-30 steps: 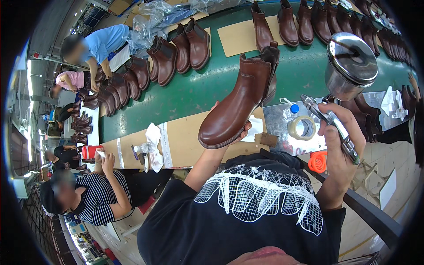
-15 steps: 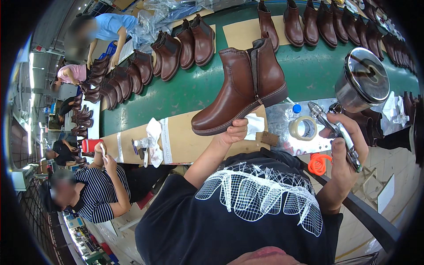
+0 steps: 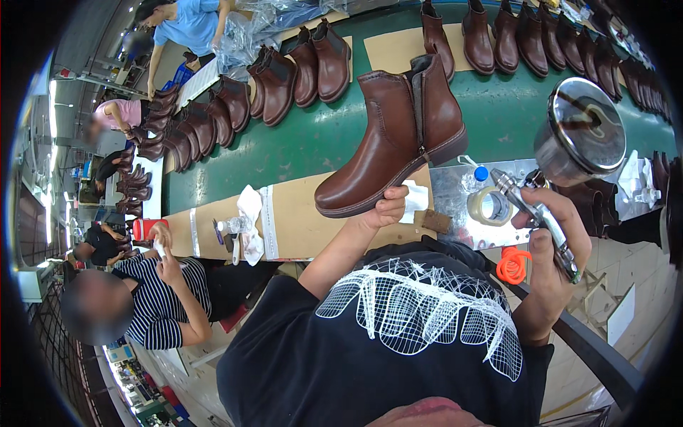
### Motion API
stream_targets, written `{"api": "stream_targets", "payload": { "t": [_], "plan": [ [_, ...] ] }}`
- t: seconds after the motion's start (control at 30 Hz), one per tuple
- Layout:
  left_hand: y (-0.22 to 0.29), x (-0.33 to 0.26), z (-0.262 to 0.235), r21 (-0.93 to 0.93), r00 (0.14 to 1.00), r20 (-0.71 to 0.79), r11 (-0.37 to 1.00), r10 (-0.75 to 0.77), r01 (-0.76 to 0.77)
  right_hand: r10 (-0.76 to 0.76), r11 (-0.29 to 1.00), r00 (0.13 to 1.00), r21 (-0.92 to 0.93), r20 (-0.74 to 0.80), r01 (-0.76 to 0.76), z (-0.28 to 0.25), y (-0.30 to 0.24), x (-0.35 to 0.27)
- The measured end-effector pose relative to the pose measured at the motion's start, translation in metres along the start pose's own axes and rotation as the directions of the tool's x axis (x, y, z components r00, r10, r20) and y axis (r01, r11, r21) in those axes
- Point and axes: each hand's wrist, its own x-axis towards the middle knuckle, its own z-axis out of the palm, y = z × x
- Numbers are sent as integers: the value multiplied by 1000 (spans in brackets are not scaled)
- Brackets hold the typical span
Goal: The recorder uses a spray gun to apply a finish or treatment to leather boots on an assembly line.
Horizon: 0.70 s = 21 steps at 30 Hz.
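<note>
Currently, both hands are engaged. The left hand (image 3: pixel 388 208) supports the boot (image 3: pixel 398 139) from below, its fingers curled against the sole; the thumb's position cannot be told. The boot is held at the centre of the frame, above the desk (image 3: pixel 299 153). It is tilted, with the toe directed to the lower left and the heel raised toward the right; the side zip faces the camera. The right hand (image 3: pixel 546 256), right of centre, is closed around the spray gun (image 3: pixel 548 223). The gun's nozzle points to the upper left and stands apart from the boot. A metal cup (image 3: pixel 580 139) is located above the gun, toward the upper right. Left of the gun, a tape roll (image 3: pixel 491 206) lies near a bottle (image 3: pixel 472 182) with a blue cap. A brown block (image 3: pixel 435 221) is positioned at the right end of the cardboard (image 3: pixel 313 220). A white cloth (image 3: pixel 250 213) lies on the cardboard, left of centre. An orange coil (image 3: pixel 511 265) hangs below the tape roll. Further boots (image 3: pixel 281 89) line the desk across the upper left and upper right. At the left, a co-worker (image 3: pixel 167 292) wears a striped shirt.
</note>
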Motion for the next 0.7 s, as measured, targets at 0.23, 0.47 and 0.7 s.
{"api": "stream_targets", "payload": {
  "t": [0.23,0.47,0.7],
  "plan": [
    [2,4,0,222,996,-22,972,84,-77,-56,997,993,-51,101,61,3,-6,5],
    [4,7,1,175,999,45,984,29,-36,-44,993,978,-102,204,66,2,-2,0],
    [7,4,4,116,1000,-3,993,17,-17,30,990,975,-139,220,0,5,8,-8]
  ]
}}
